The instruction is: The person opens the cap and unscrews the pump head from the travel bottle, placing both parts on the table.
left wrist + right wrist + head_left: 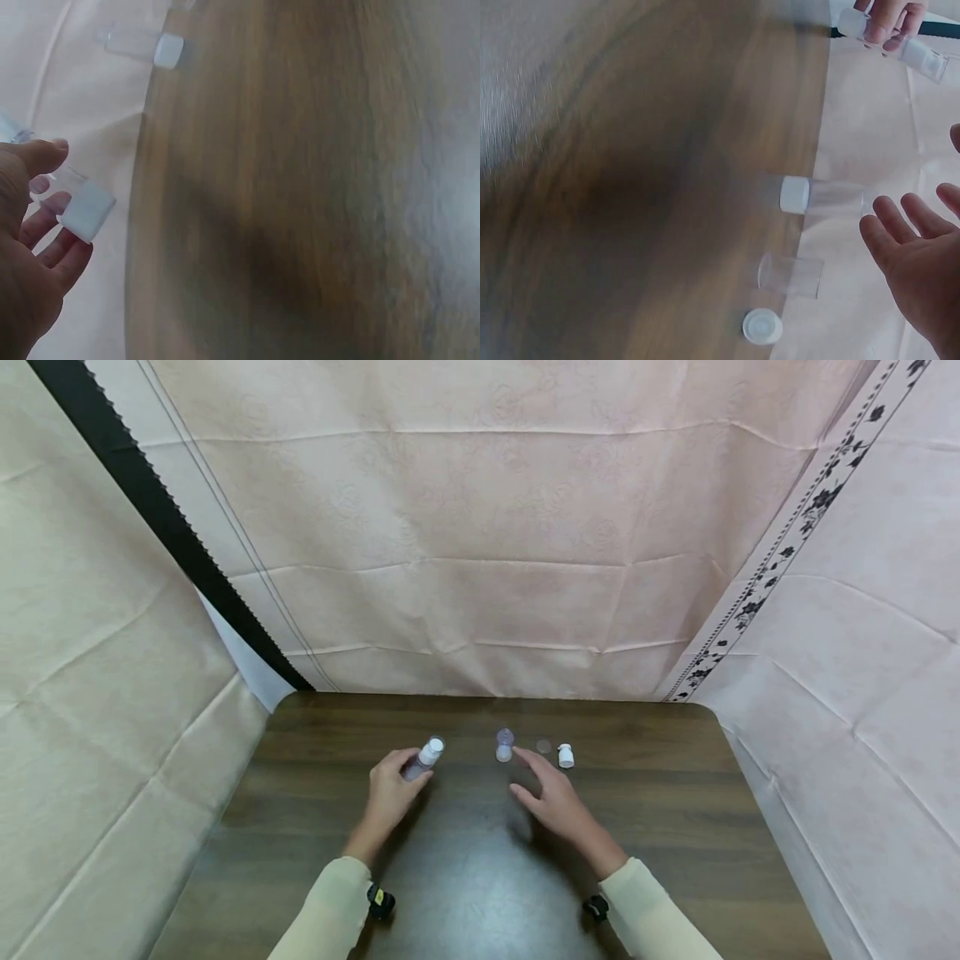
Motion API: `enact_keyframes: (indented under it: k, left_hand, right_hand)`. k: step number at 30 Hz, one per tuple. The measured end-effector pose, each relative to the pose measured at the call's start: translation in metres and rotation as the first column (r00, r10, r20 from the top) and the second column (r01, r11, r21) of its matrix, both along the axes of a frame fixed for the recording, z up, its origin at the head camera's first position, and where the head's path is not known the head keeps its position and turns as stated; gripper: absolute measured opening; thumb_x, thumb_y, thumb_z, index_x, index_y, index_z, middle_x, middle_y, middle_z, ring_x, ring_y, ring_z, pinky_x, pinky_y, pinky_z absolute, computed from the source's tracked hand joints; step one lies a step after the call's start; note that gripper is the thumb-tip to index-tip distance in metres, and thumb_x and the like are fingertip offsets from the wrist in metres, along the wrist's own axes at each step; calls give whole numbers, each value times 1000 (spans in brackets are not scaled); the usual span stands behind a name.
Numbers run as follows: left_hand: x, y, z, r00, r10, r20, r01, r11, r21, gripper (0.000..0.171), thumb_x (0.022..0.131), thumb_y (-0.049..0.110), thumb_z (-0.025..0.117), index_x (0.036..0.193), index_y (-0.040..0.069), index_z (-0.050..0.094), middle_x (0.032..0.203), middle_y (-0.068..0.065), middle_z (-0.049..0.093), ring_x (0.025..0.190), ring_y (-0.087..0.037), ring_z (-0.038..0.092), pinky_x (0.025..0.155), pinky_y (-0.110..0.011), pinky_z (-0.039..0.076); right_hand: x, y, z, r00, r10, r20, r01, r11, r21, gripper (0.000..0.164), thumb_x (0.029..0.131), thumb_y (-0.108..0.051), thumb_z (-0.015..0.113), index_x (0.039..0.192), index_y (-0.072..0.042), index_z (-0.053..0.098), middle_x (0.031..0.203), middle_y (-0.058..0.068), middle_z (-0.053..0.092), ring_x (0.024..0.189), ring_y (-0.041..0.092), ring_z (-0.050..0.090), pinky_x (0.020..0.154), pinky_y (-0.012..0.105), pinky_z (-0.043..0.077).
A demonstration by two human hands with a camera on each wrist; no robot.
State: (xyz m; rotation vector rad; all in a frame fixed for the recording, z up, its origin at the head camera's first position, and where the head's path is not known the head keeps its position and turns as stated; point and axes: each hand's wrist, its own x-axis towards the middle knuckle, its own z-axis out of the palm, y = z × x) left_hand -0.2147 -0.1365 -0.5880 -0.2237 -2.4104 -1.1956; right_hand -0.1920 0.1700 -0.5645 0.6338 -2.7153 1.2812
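"Head?"
"Left hand (388, 787) pinches a clear cylindrical container with white sections (425, 757), long axis slanting up-right; brown wooden table (457, 860), pale cloth (480, 518) beyond."
"Left wrist?"
"Its white end (88, 211) juts right, past the fingers."
"Right wrist?"
"Right hand (928, 270) spread beside a clear, white-ended cylinder (821, 198); contact unclear."

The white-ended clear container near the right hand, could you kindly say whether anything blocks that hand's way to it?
Nothing visible stands between the right hand and the white-ended clear container. In the head view, the clear cylinder and white piece stand to the container's right, outside that gap.
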Motion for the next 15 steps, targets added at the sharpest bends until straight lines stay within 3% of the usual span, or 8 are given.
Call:
enact_keyframes:
  k: [8,15]
  left_hand:
    - [3,25,7,998,-52,-41,46,992,-121,39,68,0,94,102,2,75,95,-13,73,87,-29,70,77,-46,59]
    - [9,47,16,997,-69,-43,53,955,-291,36,71,6,94,102,6,75,97,-9,69,91,-27,65,80,-43,59]
  right_hand:
    - [1,17,7,999,-39,31,40,998,-47,60,97,-18,74,152,-15,50,144,14,60,128,36,61,102,53,52]
    - [6,27,9,995,-46,86,53,995,-89,62,97,-21,74,153,-16,48,146,13,59,133,38,58,105,56,50]
